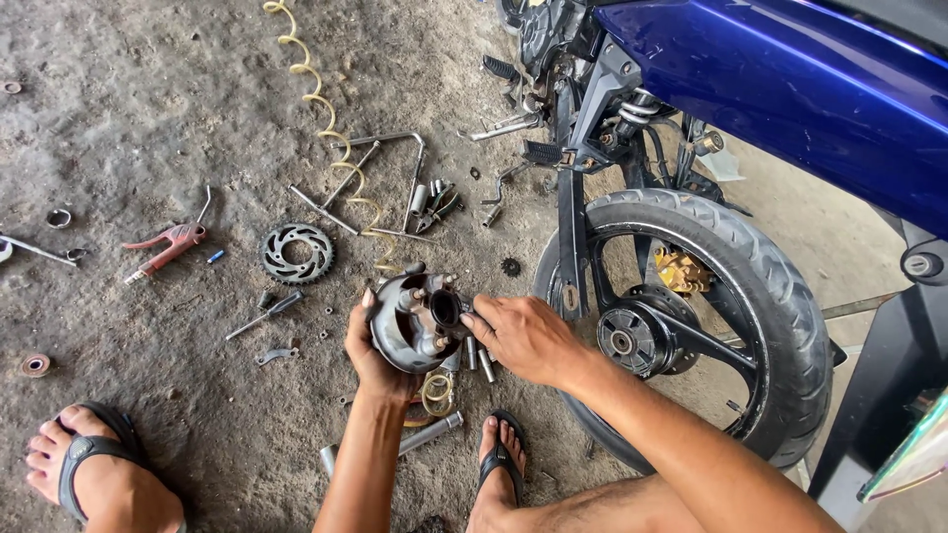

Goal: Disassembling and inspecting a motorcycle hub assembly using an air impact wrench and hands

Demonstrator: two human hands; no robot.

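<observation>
- The left hand is clamped on a dark metal hub, cupping it from below and behind, thumb up along its left rim; the hub is held above the concrete floor, open face turned up and to the right.
- The right hand is at the hub's right edge, fingertips drawn together on a small part at the rim beside the central bore; what they pinch is too small to tell.
- Just under the hands lie a few short bolts, a coil of yellowish ring and a long steel axle, all on the floor between the person's feet.
- A sandalled foot sits below the right hand; the other foot is well apart at the lower left.
- Left of the hub: a screwdriver, a toothed sprocket, and further out a red air blow gun.
- A yellow coiled air hose runs from the top of the view down to near the hub.
- Above the hub lie thin metal rods and a cluster of small tools.
- To the right, close beside the right forearm, stands the rear wheel of a blue motorcycle, black tyre and black spoked rim, with a gold-coloured caliper visible through the spokes.
- Small washers and rings are scattered at the far left.
</observation>
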